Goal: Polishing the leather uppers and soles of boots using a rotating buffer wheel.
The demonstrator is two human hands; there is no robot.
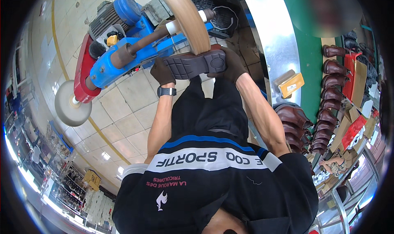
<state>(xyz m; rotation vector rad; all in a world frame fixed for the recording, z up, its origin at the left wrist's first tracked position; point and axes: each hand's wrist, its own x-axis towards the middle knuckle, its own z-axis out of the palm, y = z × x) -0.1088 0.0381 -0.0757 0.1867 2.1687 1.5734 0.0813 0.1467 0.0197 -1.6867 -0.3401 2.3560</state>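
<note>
Between my two brown-gloved hands is a dark brown shoe [189,66], its ridged sole turned toward me. My left hand [162,71] is closed around the toe or heel at the left; which end it is I cannot tell. At the other end, my right hand [232,64] grips the shoe by its side and edge. The shoe's upper, mostly hidden behind the sole, touches or nearly touches the lower rim of a tan buffing wheel [188,22]. A dark watch [166,91] sits on my left wrist.
The wheel's shaft runs through a blue machine [113,66] with a motor [107,20] and a second, pale wheel [73,103]. To the right stands a shiny metal-topped bench [276,33] carrying a yellow box [291,85]. Rows of brown shoes [331,93] line the far right.
</note>
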